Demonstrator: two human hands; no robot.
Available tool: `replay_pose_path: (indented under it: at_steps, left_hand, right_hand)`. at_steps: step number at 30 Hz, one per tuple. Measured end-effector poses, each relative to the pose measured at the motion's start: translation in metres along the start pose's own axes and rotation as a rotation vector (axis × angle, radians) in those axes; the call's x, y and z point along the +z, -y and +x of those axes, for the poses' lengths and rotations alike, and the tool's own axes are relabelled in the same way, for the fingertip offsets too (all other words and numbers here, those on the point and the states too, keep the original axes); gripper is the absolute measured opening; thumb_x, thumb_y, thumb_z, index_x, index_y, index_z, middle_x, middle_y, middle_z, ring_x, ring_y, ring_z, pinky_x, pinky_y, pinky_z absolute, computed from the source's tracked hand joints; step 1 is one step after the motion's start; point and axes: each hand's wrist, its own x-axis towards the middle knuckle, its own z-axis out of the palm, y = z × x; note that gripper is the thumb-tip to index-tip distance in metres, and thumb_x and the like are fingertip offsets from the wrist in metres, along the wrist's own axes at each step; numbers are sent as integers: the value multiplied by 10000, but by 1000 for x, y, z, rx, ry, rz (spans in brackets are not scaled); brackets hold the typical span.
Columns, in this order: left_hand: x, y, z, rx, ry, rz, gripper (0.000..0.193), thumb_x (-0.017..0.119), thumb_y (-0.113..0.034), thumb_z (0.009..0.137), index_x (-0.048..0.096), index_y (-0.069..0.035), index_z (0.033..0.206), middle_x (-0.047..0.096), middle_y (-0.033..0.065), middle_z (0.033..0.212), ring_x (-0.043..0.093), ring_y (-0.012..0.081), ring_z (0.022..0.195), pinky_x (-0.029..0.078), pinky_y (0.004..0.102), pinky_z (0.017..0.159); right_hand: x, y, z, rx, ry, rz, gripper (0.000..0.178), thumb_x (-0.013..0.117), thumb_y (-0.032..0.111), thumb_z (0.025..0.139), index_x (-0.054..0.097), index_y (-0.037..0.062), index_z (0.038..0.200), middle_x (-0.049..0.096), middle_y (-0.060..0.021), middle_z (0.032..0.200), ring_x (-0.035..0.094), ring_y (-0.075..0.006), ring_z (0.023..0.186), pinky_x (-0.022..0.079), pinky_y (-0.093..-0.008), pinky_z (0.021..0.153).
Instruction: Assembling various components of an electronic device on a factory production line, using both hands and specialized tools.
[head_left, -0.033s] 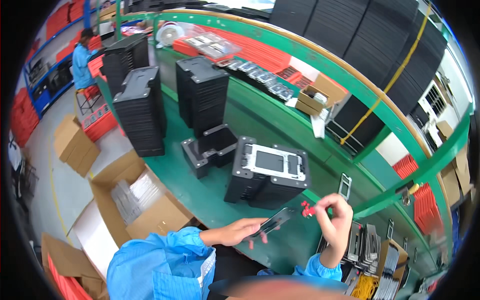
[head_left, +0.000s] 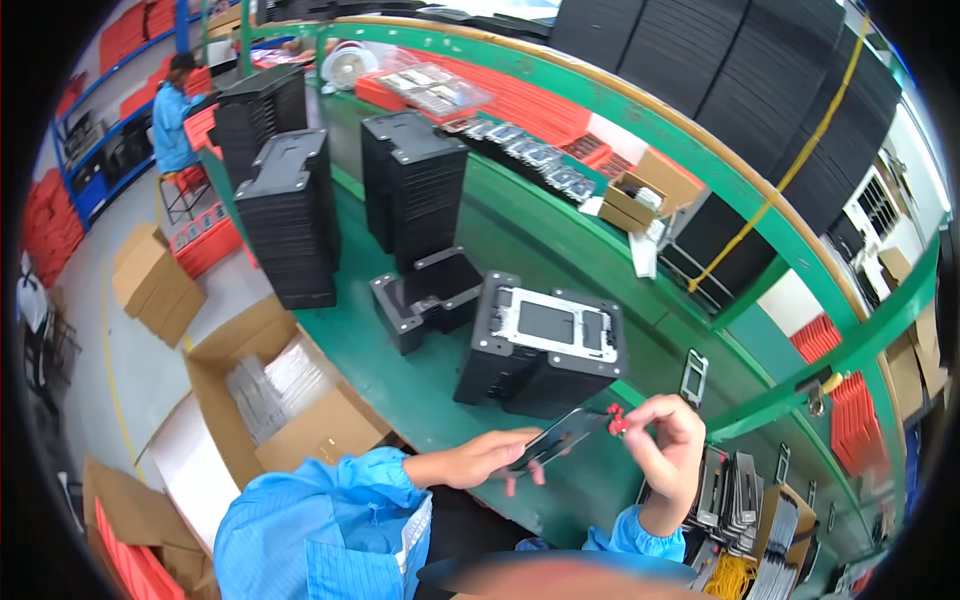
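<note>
Our left hand [head_left: 474, 462] holds a dark flat piece [head_left: 562, 438] low in the middle of the frame, our right hand [head_left: 672, 445] pinches red bits [head_left: 617, 421] by its top end, and we think this close work calls for holding steady.

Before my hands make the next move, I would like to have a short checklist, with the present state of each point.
1. Dark flat panel held by the left hand: ok.
2. Red pieces at the fingertips of the right hand: ok.
3. Red pieces clear of the panel's edge: cannot tell; they appear very close.
4. Silver frame lying on top of the black block: ok.
5. One hand free: not ok; both are occupied.
</note>
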Motion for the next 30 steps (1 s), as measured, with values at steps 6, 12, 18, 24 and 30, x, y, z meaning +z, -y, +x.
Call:
replay_pose_path:
  at_steps: [6, 12, 18, 24, 30]
  left_hand:
    - [7, -61, 7, 322, -106, 80, 867, 406, -659, 1063, 368, 32, 1586, 403, 159, 1583, 641, 235, 1120, 606, 345, 733]
    - [-4, -112, 7, 444, -216, 567, 871, 434, -684, 1044, 500, 51, 1508, 429, 207, 1544, 629, 238, 1108, 581, 327, 760]
    - [-21, -181, 22, 492, -404, 1056, 762, 692, -530, 960, 544, -8, 1496, 621, 146, 1282, 604, 234, 1165, 560, 339, 804]
    - [-45, -187, 69, 208, -405, 1447, 768, 867, -289, 837, 546, -68, 1499, 643, 129, 1251, 621, 255, 1136, 515, 380, 984]
    - [-43, -160, 97, 151, -308, 1384, 807, 888, -299, 820, 527, -76, 1506, 646, 140, 1239, 625, 290, 1136, 514, 393, 1020]
  right_hand:
    - [29, 16, 65, 51, 688, 345, 435, 762, 48, 914, 637, -16, 1326, 760, -111, 925, 727, -127, 775, 544, -267, 708]
    - [38, 1, 90, 10, 1022, 25, 447, 754, 83, 928, 657, 0, 1356, 758, -83, 794, 745, -130, 740, 538, -251, 649]
    - [-7, 0, 72, -99, 127, 115, 195, 703, 135, 987, 742, -17, 1101, 714, -38, 810, 662, -98, 663, 486, -236, 588]
    - [-34, -19, 68, 63, -222, 5, 199, 619, 165, 1062, 726, 8, 1123, 685, 0, 822, 592, -42, 668, 443, -206, 578]
    - [-27, -35, 71, 195, -187, -120, 309, 622, 251, 1075, 712, 0, 1232, 714, -33, 880, 627, -77, 694, 484, -231, 607]
